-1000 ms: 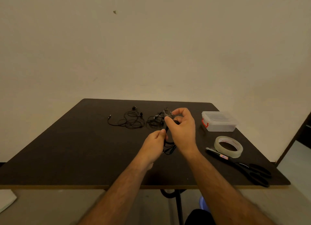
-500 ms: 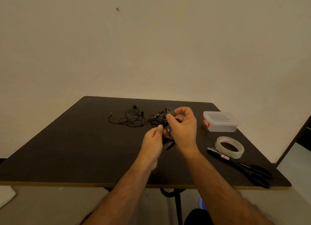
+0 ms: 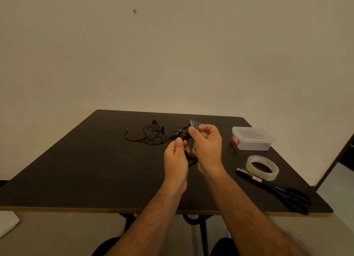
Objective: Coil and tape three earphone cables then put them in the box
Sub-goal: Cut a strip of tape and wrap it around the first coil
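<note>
nearest, two forearms reaching in over the table point(image 3: 80, 169) edge. above them the left hand point(image 3: 176, 158), fingers curled, thumb pressed on top, clamped round a black coil point(image 3: 189, 156) held clear of the table between the two hands. just beside it the right hand point(image 3: 207, 146), higher and a little farther out, thumb and forefinger pinched on a clear tape strip point(image 3: 195, 124) standing up above the fingertips. lower fingers of that hand seemingly against the coil too (too dark and too crowded there to say for sure).

the relation that counts: strip above and just beyond the coil, on the right hand's side, with the coil's loops hanging down and toward the near edge. so, as a judgement, a wrap across the bundle with the right hand bringing the strip down and round, the left only holding steady. risk: strip folding onto itself or sticking to a finger first.

off to the right, near edge outward: scissors point(image 3: 291, 196), then the tape roll point(image 3: 262, 167) touching or just over the blades, then the box point(image 3: 251, 139), lid on, well apart from the hands.

farther back, left of the hands, two more cables point(image 3: 151, 135) lying loose and tangled on the table, uncoiled, so by the look of it the first of three in hand.
</note>
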`<act>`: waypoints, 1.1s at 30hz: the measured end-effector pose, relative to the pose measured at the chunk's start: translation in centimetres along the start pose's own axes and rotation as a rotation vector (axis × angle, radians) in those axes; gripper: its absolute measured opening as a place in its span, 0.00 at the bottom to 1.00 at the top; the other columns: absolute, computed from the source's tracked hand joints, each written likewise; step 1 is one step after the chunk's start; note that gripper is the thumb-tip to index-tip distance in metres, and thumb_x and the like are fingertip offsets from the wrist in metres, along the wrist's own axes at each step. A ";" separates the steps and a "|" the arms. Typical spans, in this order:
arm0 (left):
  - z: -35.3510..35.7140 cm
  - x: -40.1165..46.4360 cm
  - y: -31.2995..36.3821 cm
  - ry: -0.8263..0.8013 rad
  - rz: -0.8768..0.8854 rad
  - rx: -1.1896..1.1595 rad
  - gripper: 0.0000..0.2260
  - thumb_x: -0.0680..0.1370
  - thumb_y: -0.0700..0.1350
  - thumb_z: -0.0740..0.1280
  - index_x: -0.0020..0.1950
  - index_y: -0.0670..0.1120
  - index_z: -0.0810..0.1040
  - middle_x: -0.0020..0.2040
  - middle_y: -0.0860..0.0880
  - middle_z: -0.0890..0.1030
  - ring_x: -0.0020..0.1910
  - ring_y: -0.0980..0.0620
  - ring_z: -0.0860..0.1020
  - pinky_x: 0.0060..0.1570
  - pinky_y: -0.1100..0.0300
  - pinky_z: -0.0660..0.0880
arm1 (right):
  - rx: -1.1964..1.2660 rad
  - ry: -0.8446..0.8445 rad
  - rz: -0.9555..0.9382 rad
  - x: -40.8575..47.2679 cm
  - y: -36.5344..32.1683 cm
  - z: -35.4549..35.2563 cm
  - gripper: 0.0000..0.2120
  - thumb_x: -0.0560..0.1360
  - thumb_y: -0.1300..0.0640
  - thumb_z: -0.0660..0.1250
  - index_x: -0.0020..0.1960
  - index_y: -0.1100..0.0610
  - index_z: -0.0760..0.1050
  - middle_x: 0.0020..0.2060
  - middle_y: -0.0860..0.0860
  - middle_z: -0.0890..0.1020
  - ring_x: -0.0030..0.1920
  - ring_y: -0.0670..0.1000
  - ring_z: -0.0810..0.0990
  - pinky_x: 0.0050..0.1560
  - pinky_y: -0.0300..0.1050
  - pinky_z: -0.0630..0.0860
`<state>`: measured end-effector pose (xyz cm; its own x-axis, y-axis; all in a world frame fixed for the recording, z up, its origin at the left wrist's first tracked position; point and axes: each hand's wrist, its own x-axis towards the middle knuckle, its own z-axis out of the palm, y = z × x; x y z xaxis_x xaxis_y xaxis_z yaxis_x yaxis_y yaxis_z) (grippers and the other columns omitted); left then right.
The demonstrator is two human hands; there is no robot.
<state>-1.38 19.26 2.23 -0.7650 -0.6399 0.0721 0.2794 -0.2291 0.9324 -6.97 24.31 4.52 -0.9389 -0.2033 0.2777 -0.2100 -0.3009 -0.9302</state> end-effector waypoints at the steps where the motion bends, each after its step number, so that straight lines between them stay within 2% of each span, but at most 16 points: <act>1: -0.1 0.1 0.0 -0.016 -0.017 0.004 0.16 0.85 0.51 0.55 0.44 0.46 0.76 0.35 0.51 0.72 0.37 0.53 0.72 0.44 0.56 0.71 | 0.006 0.005 0.004 0.0 -0.1 0.0 0.08 0.77 0.60 0.69 0.50 0.54 0.70 0.28 0.49 0.72 0.21 0.44 0.70 0.25 0.42 0.71; 6: -0.6 0.3 0.2 -0.164 -0.138 -0.072 0.17 0.85 0.53 0.55 0.43 0.46 0.75 0.33 0.51 0.73 0.35 0.55 0.73 0.45 0.58 0.72 | 0.021 0.044 0.014 -0.2 -0.3 -0.4 0.08 0.78 0.59 0.69 0.51 0.54 0.69 0.28 0.50 0.72 0.20 0.46 0.69 0.22 0.42 0.70; 8: -0.8 0.4 0.1 -0.226 -0.151 -0.124 0.22 0.83 0.59 0.52 0.44 0.45 0.76 0.34 0.51 0.75 0.37 0.54 0.75 0.48 0.57 0.73 | 0.035 0.067 0.004 -0.2 -0.5 -0.4 0.08 0.78 0.60 0.69 0.51 0.55 0.70 0.26 0.48 0.72 0.19 0.45 0.69 0.22 0.41 0.69; 11: -1.5 0.7 -0.1 -0.364 -0.133 -0.180 0.29 0.74 0.68 0.53 0.49 0.44 0.77 0.39 0.49 0.77 0.42 0.53 0.78 0.49 0.56 0.75 | 0.098 0.090 0.012 -0.2 -1.0 -0.4 0.08 0.78 0.62 0.68 0.53 0.57 0.69 0.26 0.46 0.72 0.20 0.42 0.71 0.21 0.38 0.70; 14: -1.7 0.5 0.0 -0.427 -0.022 -0.078 0.20 0.75 0.59 0.61 0.51 0.43 0.77 0.44 0.48 0.81 0.47 0.52 0.80 0.52 0.54 0.76 | 0.098 0.105 -0.016 0.0 -1.2 -0.4 0.08 0.78 0.63 0.68 0.53 0.58 0.69 0.25 0.45 0.72 0.21 0.41 0.71 0.22 0.36 0.70; 17: -1.4 0.4 0.2 -0.368 0.036 0.019 0.12 0.79 0.47 0.65 0.57 0.41 0.79 0.53 0.42 0.83 0.53 0.49 0.82 0.56 0.52 0.77 | 0.087 0.115 -0.052 0.2 -1.1 -0.5 0.08 0.77 0.64 0.68 0.52 0.59 0.70 0.23 0.44 0.73 0.22 0.40 0.72 0.25 0.34 0.71; 18: -1.2 0.4 0.3 -0.348 0.037 0.020 0.10 0.81 0.46 0.64 0.57 0.41 0.79 0.51 0.43 0.83 0.52 0.49 0.82 0.55 0.53 0.78 | 0.086 0.113 -0.050 0.2 -1.2 -0.5 0.08 0.78 0.64 0.68 0.52 0.59 0.70 0.24 0.45 0.73 0.22 0.40 0.72 0.24 0.34 0.70; 21: -0.9 0.3 0.5 -0.275 0.029 -0.014 0.10 0.83 0.45 0.60 0.52 0.44 0.79 0.39 0.49 0.79 0.42 0.54 0.79 0.49 0.57 0.76 | 0.087 0.108 -0.052 -0.1 -1.2 -0.5 0.07 0.78 0.62 0.68 0.52 0.58 0.69 0.27 0.47 0.72 0.21 0.41 0.70 0.21 0.35 0.69; 24: -0.6 0.4 0.5 -0.221 0.054 0.001 0.12 0.84 0.46 0.57 0.49 0.44 0.78 0.38 0.49 0.74 0.39 0.54 0.74 0.48 0.57 0.75 | 0.075 0.102 -0.057 -0.5 -1.1 -0.4 0.08 0.78 0.60 0.68 0.53 0.59 0.70 0.29 0.49 0.73 0.21 0.41 0.71 0.22 0.35 0.69; 30: -0.3 0.7 0.7 -0.130 0.202 0.227 0.13 0.84 0.45 0.57 0.42 0.46 0.76 0.35 0.50 0.73 0.36 0.54 0.72 0.39 0.58 0.71 | 0.069 0.044 -0.043 -0.2 -0.2 -1.1 0.10 0.81 0.53 0.64 0.54 0.61 0.70 0.27 0.48 0.72 0.24 0.45 0.69 0.25 0.39 0.70; 33: -0.7 1.1 1.1 -0.127 0.248 0.343 0.13 0.84 0.45 0.57 0.41 0.48 0.75 0.34 0.50 0.72 0.34 0.54 0.70 0.37 0.56 0.69 | 0.027 -0.026 -0.032 0.0 -0.2 -2.0 0.12 0.83 0.50 0.59 0.53 0.60 0.71 0.30 0.51 0.75 0.28 0.49 0.74 0.29 0.42 0.75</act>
<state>-1.50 17.81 3.13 -0.7704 -0.5447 0.3314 0.2714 0.1902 0.9435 -7.47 26.23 4.22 -0.9243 -0.2173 0.3138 -0.2320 -0.3330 -0.9139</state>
